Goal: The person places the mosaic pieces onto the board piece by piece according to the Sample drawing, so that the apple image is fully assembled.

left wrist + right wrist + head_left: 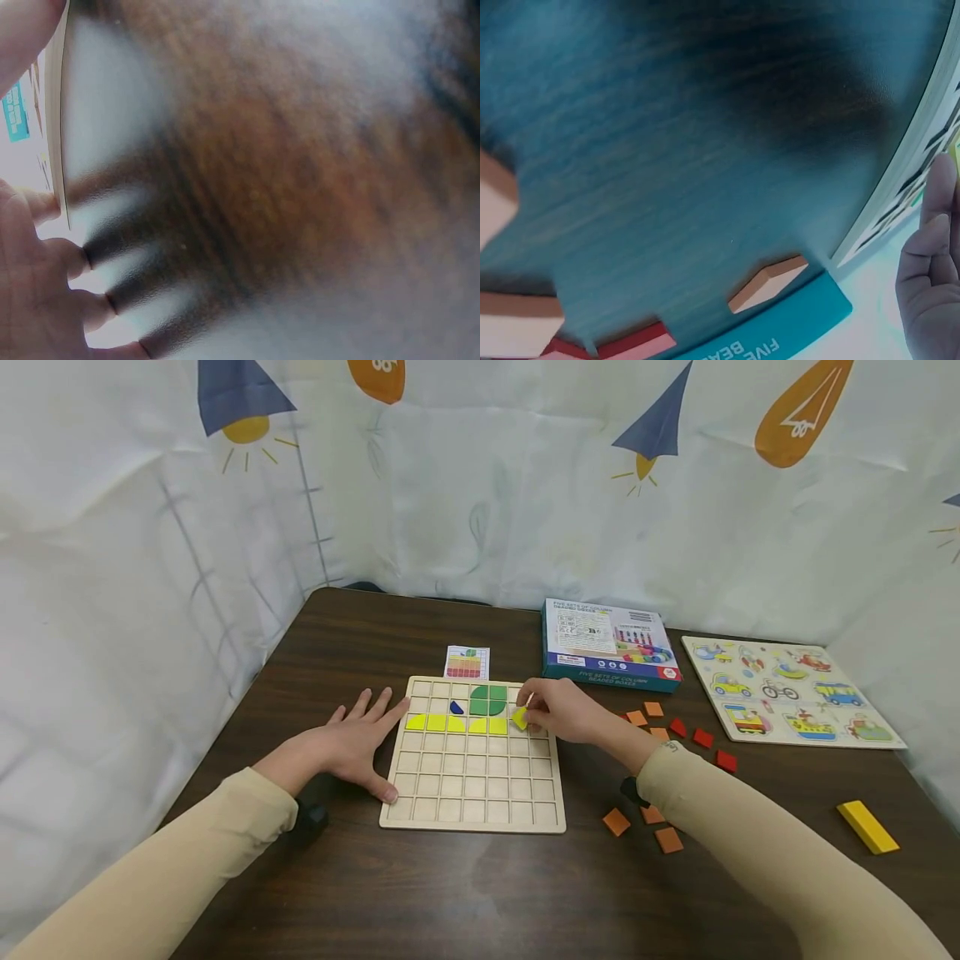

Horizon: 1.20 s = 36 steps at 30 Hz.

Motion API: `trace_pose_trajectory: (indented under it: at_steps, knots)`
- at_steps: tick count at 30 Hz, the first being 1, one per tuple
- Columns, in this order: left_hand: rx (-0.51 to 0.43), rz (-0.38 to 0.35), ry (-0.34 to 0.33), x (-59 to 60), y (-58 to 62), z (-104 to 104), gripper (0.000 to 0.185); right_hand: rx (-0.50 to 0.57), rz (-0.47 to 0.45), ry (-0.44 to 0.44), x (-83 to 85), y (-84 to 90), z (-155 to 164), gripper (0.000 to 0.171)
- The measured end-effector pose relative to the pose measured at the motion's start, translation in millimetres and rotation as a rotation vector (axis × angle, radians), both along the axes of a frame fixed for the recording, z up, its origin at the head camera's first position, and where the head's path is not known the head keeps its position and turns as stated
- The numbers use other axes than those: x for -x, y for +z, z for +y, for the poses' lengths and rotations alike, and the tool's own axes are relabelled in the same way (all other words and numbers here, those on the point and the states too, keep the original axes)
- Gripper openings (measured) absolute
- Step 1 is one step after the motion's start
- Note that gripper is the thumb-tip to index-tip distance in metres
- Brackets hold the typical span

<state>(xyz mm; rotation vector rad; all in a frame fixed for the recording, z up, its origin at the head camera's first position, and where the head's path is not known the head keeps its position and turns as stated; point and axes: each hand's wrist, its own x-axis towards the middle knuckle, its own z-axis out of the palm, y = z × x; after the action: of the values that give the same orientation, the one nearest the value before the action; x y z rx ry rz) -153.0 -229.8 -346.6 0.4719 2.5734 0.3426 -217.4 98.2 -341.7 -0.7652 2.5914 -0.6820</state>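
A wooden grid board (465, 787) lies on the dark table. My left hand (352, 747) is spread along its left side, the thumb and index fingertip touching the edge. Between the thumb and fingers of my right hand (562, 710) is a yellow tile (519, 719), tilted over the board's right part. Several yellow tiles (437, 723) lie in one row of the grid, left of the held one. Above that row sit green rounded pieces (487, 700) and a small dark blue piece (456, 707). A printed pattern card (467, 662) pokes out behind the board.
Loose orange tiles (617, 822) and red tiles (702, 738) are scattered right of the board, some partly behind my right arm. A boxed toy set (611, 643) stands behind them. Farther right are a picture puzzle board (787, 692) and a yellow block (867, 827).
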Motion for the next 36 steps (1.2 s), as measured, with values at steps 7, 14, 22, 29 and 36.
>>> trace_pose_trajectory:
  at_steps: [7,14,22,29,36]
  knots:
    - [-0.003,-0.004,0.003,-0.3,0.8,0,0.143,0.016,-0.011,-0.025,0.9,-0.5,-4,0.016]
    - [-0.008,-0.007,0.008,-1.5,2.2,0,0.142,-0.003,0.009,-0.044,-0.4,-6.1,-10,0.011]
    - [-0.009,-0.010,0.011,-2.0,1.7,0,0.141,-0.008,0.047,-0.056,-4.4,-6.6,-13,0.008]
    - [-0.002,-0.010,0.011,-1.5,0.2,0,0.141,0.011,0.050,-0.070,-8.0,-3.6,-10,0.007]
    - [-0.002,-0.016,0.012,-1.6,1.5,0,0.141,-0.029,0.072,-0.061,-11.7,-2.3,0,0.010]
